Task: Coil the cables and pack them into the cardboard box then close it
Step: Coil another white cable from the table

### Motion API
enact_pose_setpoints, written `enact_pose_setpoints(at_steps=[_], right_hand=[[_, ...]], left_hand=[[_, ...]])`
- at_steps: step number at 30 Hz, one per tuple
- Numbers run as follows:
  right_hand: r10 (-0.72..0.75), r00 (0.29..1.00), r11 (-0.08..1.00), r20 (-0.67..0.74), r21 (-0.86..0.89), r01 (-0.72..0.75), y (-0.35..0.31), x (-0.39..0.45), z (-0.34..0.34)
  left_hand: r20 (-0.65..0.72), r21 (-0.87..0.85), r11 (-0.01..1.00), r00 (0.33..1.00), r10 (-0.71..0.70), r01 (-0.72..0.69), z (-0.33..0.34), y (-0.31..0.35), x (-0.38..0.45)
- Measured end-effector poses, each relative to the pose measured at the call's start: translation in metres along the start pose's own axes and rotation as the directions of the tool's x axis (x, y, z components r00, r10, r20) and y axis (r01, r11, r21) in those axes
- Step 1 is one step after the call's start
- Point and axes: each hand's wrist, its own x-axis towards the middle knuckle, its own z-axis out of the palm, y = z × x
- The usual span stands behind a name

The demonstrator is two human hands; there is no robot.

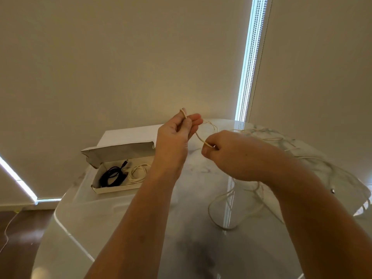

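Observation:
An open cardboard box [117,189] lies on the table at the left, its lid [118,153] tilted back. Inside it are a coiled black cable [111,176] and a coiled white cable [138,172]. Above the table my left hand [175,137] pinches one end of a thin white cable [199,137], with a small loop over its fingertips. My right hand [227,154] pinches the same cable a short way along. The remainder of this cable trails loose over the table to the right and loops near the front [235,214].
The glossy marble-look table [124,228] has a rounded edge at left and front. A small metal plug [332,191] lies at the right edge. A white wall and blinds stand behind. Dark wood floor with a thin cord [7,230] shows at lower left.

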Motion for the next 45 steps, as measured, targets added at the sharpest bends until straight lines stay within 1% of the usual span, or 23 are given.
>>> enact_pose_setpoints(at_steps=[3, 5, 7, 9, 10, 11, 14, 18, 21, 25, 28, 30, 31, 33, 36, 38, 41, 43, 45], right_hand=[[-0.017, 0.999, 1.000, 0.038, 0.021, 0.016, -0.006, -0.023, -0.018], [-0.054, 0.997, 0.999, 0.050, 0.003, 0.054, -0.012, -0.038, -0.027], [-0.111, 0.993, 0.994, -0.041, 0.005, 0.112, -0.013, -0.044, -0.032], [-0.148, 0.969, 0.982, -0.199, 0.085, 0.167, -0.009, -0.044, -0.037], [-0.159, 0.949, 0.975, -0.271, 0.106, 0.193, -0.006, -0.042, -0.040], [-0.166, 0.928, 0.971, -0.335, 0.110, 0.213, -0.001, -0.039, -0.042], [-0.139, 0.858, 0.959, -0.494, 0.148, 0.241, 0.015, -0.028, -0.045], [-0.013, 0.758, 0.941, -0.652, 0.248, 0.230, 0.039, -0.011, -0.043], [0.102, 0.705, 0.918, -0.702, 0.339, 0.205, 0.053, 0.000, -0.036], [0.196, 0.665, 0.871, -0.721, 0.439, 0.220, 0.060, 0.009, -0.027], [0.255, 0.664, 0.840, -0.703, 0.502, 0.208, 0.064, 0.016, -0.020], [0.277, 0.689, 0.823, -0.669, 0.535, 0.189, 0.064, 0.019, -0.016], [0.280, 0.713, 0.818, -0.642, 0.549, 0.173, 0.064, 0.020, -0.014], [0.271, 0.784, 0.809, -0.559, 0.573, 0.129, 0.062, 0.022, -0.010], [0.228, 0.895, 0.813, -0.383, 0.581, 0.041, 0.053, 0.020, -0.006], [0.169, 0.944, 0.854, -0.282, 0.520, 0.002, 0.043, 0.019, -0.005], [0.069, 0.991, 0.936, -0.116, 0.350, -0.024, 0.029, 0.016, -0.004], [0.014, 1.000, 0.969, -0.003, 0.246, -0.013, 0.021, 0.013, -0.003], [-0.015, 0.998, 0.989, 0.061, 0.147, 0.006, 0.012, 0.008, -0.002]], left_hand=[[-0.024, 0.063, 0.998, 0.999, 0.031, -0.030, -0.005, -0.002, 0.002], [-0.026, 0.116, 0.992, 0.999, 0.043, -0.040, -0.009, -0.003, 0.003], [-0.003, 0.210, 0.976, 0.998, 0.062, -0.060, -0.009, -0.003, 0.001], [0.058, 0.417, 0.899, 0.991, 0.122, -0.135, -0.004, -0.003, -0.003], [0.100, 0.493, 0.853, 0.985, 0.141, -0.172, 0.000, -0.004, -0.005], [0.142, 0.520, 0.832, 0.980, 0.139, -0.193, 0.004, -0.006, -0.007], [0.252, 0.465, 0.870, 0.967, 0.047, -0.164, 0.015, -0.007, -0.012], [0.347, 0.214, 0.976, 0.937, -0.044, -0.034, 0.024, 0.000, -0.019], [0.364, 0.044, 0.998, 0.930, -0.058, 0.045, 0.027, 0.005, -0.020], [0.394, -0.022, 0.995, 0.916, -0.078, 0.094, 0.028, 0.011, -0.021], [0.420, -0.114, 0.976, 0.900, -0.121, 0.184, 0.026, 0.015, -0.021], [0.440, -0.217, 0.942, 0.887, -0.141, 0.257, 0.024, 0.019, -0.019], [0.441, -0.275, 0.918, 0.886, -0.144, 0.286, 0.023, 0.021, -0.018], [0.402, -0.390, 0.865, 0.903, -0.149, 0.316, 0.022, 0.023, -0.016], [0.287, -0.500, 0.813, 0.943, -0.170, 0.298, 0.019, 0.023, -0.010], [0.194, -0.528, 0.810, 0.965, -0.175, 0.253, 0.018, 0.022, -0.008], [0.034, -0.546, 0.824, 0.986, -0.163, 0.155, 0.017, 0.021, -0.005], [-0.080, -0.509, 0.856, 0.985, -0.152, 0.091, 0.016, 0.019, -0.002], [-0.161, -0.411, 0.910, 0.979, -0.128, 0.052, 0.013, 0.014, 0.000]])
